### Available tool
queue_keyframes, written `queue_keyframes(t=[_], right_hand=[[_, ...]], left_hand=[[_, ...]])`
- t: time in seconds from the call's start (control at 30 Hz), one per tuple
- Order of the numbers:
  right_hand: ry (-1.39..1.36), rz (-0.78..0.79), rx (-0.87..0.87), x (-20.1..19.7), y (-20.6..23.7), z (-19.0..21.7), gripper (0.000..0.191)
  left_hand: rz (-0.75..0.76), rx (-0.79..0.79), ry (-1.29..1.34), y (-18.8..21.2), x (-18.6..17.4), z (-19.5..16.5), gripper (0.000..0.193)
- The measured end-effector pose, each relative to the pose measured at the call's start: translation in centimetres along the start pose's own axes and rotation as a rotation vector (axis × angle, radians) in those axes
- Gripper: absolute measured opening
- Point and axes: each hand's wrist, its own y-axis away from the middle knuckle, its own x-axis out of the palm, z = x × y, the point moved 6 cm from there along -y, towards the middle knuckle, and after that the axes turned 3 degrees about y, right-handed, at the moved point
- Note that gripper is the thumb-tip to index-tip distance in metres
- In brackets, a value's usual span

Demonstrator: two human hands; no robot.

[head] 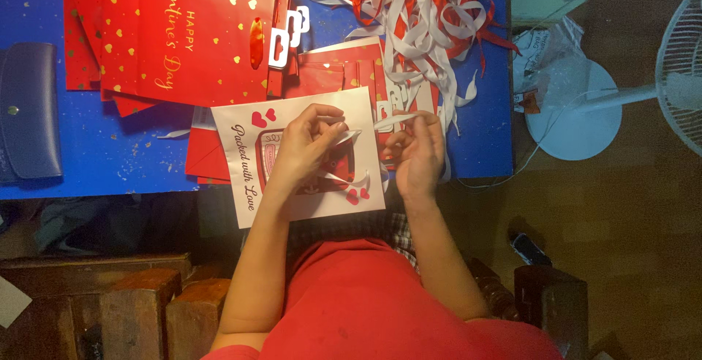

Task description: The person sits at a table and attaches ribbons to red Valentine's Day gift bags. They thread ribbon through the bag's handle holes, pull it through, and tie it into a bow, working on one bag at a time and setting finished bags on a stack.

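A white paper gift bag [245, 155] with red hearts and a red picture lies flat at the near edge of the blue table [124, 155]. My left hand [307, 144] rests on the bag and pinches a white ribbon [349, 137] at its top edge. My right hand [418, 151] holds the same ribbon's other end [391, 120] just right of the bag. Both hands have their fingers closed on the ribbon.
A stack of red gift bags with gold hearts [183, 31] lies at the back left. A heap of red and white ribbons [431, 16] sits at the back right. A dark blue pouch [29, 111] lies at the left edge. A white standing fan [658, 82] is on the floor right.
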Motion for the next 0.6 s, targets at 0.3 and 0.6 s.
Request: queue_keyframes(t=[0.3, 0.6], right_hand=[[-0.072, -0.067, -0.101, -2.5, -1.3, 3.6, 0.016], [-0.062, -0.141, -0.426, -6.8, -1.6, 8.8, 0.02]], left_hand=[[0.104, -0.078, 0.107, -0.1, -0.2, 0.6, 0.026], [-0.063, 0.031, -0.354, 0.3, 0.2, -0.4, 0.026]])
